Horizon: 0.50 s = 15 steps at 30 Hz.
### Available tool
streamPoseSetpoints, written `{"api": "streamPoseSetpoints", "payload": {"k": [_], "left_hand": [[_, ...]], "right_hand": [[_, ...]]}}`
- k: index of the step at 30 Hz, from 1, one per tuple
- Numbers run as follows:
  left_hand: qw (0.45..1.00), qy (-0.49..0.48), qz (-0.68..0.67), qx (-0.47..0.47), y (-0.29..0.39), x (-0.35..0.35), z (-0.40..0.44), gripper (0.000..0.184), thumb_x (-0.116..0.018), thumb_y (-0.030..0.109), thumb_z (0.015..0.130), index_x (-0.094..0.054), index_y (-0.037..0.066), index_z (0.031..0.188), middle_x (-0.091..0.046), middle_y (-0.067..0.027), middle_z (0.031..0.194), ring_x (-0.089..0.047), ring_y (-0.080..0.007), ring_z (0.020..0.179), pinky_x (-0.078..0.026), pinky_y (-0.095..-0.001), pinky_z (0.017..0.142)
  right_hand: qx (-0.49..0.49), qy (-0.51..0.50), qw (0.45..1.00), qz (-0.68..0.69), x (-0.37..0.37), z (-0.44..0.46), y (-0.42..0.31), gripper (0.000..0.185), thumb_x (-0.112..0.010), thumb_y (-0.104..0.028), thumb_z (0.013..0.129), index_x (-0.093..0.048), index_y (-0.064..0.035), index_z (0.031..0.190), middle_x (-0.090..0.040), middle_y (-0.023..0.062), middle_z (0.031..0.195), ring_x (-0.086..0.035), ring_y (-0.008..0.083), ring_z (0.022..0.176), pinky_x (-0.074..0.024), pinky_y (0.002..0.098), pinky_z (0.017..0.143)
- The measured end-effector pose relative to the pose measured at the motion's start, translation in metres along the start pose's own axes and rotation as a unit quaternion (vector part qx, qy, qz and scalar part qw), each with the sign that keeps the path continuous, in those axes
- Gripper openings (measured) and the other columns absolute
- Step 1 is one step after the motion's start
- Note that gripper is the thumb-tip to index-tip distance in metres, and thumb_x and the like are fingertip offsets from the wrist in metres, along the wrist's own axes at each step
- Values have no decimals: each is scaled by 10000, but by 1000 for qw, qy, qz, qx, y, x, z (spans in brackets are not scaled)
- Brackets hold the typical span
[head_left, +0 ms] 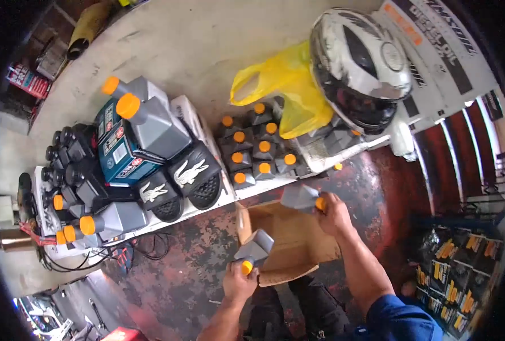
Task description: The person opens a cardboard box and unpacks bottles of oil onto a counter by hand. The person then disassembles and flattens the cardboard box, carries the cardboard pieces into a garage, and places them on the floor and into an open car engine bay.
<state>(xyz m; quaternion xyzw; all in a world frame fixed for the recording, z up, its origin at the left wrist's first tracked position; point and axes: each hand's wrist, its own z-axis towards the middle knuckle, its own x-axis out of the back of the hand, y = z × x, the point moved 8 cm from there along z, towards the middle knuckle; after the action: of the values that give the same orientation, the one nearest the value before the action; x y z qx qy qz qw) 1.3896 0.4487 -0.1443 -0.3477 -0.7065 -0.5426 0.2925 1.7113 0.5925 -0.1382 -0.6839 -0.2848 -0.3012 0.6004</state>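
Grey bottle (257, 244) is in the left hand (240, 284), fingers shut round its top end, by the left side of the open box (289, 241). The right hand (336, 216) has its fingers shut round the top end of the second bottle (299, 197), at the box's far side. Past the box, the bench (275, 188) has more bottles (264, 149), a yellow bag (306, 108) and a helmet (360, 62).

Free room is left over the carton (289, 233), between the left bottle (257, 245) and the right bottle (299, 197). Along the bench (256, 190), passage is blocked by black slides (198, 177) near the left end, then by orange-capped bottles (263, 149). Behind those, access is hindered by a yellow bag (298, 102) and a helmet (360, 68).
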Motion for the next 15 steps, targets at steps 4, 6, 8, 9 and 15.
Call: {"api": "streamPoseSetpoints", "payload": {"k": [4, 6, 8, 9, 15], "left_hand": [[998, 63, 7, -11, -6, 14, -24, 390, -781, 213, 715, -564, 15, 972, -581, -230, 861, -583, -478, 757, -505, -539, 659], [999, 33, -14, 15, -14, 17, -34, 377, -778, 211, 721, -569, 3, 956, -582, -222, 854, -589, -468, 755, -512, -537, 659], [999, 40, 14, 30, -15, 26, -47, 370, -771, 218, 732, -574, 7, 963, -587, -217, 868, -596, -459, 766, -518, -529, 663], [999, 25, 32, 20, -13, 27, -50, 364, -764, 226, 742, -579, 11, 970, -591, -212, 883, -603, -449, 776, -523, -521, 668], [998, 26, 54, -15, 0, 65, -69, 336, -723, 222, 779, -594, 35, 1027, -603, -203, 991, -619, -432, 882, -545, -498, 711]], "right_hand": [[58, 19, 995, -74, 47, 52, -28, 348, -649, -79, 781, -567, -49, 1118, -617, 248, 1021, -605, 460, 916, -505, 486, 765], [1, -51, 987, -151, 52, 89, -16, 363, -621, -93, 789, -561, -56, 1145, -616, 254, 1040, -613, 455, 923, -509, 483, 757], [-104, -113, 978, -143, 46, 127, 4, 451, -623, -146, 831, -491, -73, 1256, -583, 276, 1161, -586, 467, 1021, -489, 505, 843], [-53, -60, 984, -161, 43, 142, 10, 480, -617, -149, 841, -469, -78, 1292, -584, 279, 1166, -588, 468, 1021, -488, 508, 848], [66, 35, 981, -177, 39, 165, 15, 622, -691, -163, 800, -434, -88, 1361, -542, 280, 1239, -550, 457, 1101, -458, 513, 910]]}}
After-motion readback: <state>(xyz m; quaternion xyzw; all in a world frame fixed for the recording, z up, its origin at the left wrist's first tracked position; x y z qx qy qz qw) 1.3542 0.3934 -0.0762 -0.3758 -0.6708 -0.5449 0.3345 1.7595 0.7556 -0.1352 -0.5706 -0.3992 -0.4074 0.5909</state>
